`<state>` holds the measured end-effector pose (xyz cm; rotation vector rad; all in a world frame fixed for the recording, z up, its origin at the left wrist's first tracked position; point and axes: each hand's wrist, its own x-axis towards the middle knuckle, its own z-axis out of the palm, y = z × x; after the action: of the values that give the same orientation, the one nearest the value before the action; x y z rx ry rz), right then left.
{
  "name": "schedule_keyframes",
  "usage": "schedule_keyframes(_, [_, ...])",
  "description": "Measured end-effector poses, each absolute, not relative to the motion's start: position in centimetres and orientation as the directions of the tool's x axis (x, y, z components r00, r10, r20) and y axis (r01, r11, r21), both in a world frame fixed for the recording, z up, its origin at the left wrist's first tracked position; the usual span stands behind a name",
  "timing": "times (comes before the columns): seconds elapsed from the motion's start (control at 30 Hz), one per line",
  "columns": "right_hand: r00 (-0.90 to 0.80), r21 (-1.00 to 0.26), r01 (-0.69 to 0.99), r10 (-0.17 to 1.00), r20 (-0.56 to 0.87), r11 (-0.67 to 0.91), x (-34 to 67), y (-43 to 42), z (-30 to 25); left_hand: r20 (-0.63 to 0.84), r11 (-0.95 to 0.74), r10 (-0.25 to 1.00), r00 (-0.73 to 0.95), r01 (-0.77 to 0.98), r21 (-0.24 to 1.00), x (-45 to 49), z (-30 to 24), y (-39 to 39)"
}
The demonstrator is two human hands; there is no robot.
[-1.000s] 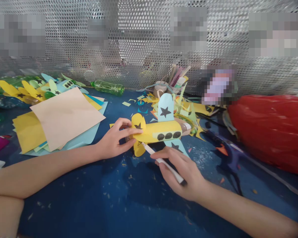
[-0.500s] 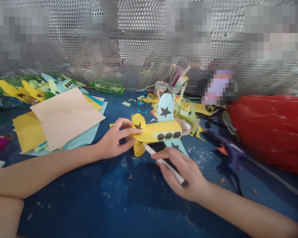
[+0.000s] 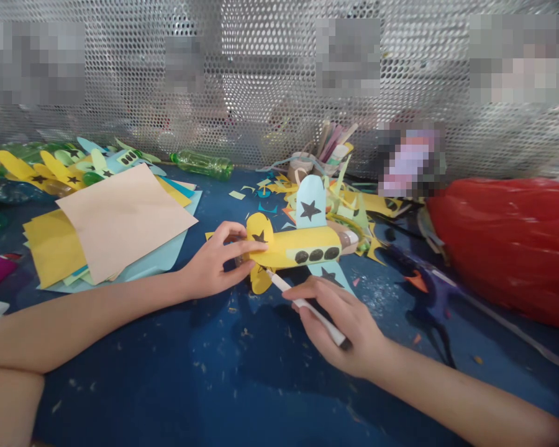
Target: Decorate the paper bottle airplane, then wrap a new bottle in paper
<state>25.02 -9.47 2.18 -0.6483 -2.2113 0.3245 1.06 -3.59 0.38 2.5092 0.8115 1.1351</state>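
Observation:
A yellow paper aeroplane [image 3: 302, 247] built round a bottle lies on the blue table [image 3: 214, 366]. It has light blue wings with black stars, a yellow tail and three black round windows. My left hand [image 3: 217, 261] is closed round its tail end, thumb and fingers pinching the yellow fin. My right hand [image 3: 342, 323] grips a white marker pen [image 3: 307, 306] whose tip touches the plane's underside near the tail.
A stack of peach, yellow and blue paper sheets [image 3: 116, 223] lies at the left, with more finished planes [image 3: 60, 167] behind it. A green bottle [image 3: 202, 164] and paper scraps [image 3: 335, 186] sit by the perforated metal wall. A red plastic bag [image 3: 507, 242] fills the right.

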Motion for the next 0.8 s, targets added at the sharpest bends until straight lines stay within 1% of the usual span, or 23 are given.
schedule_keyframes(0.53, [-0.522,-0.417,0.388,0.569,0.635,0.822,25.04,-9.65,2.65,0.611,-0.812,0.584,0.535,0.379,0.444,1.06,0.27,-3.5])
schedule_keyframes(0.8, [-0.526,-0.409,0.382,0.559,0.641,0.829,24.96,-9.58,2.55,0.605,-0.808,0.588,0.536,0.381,0.449,1.05,0.3,-3.56])
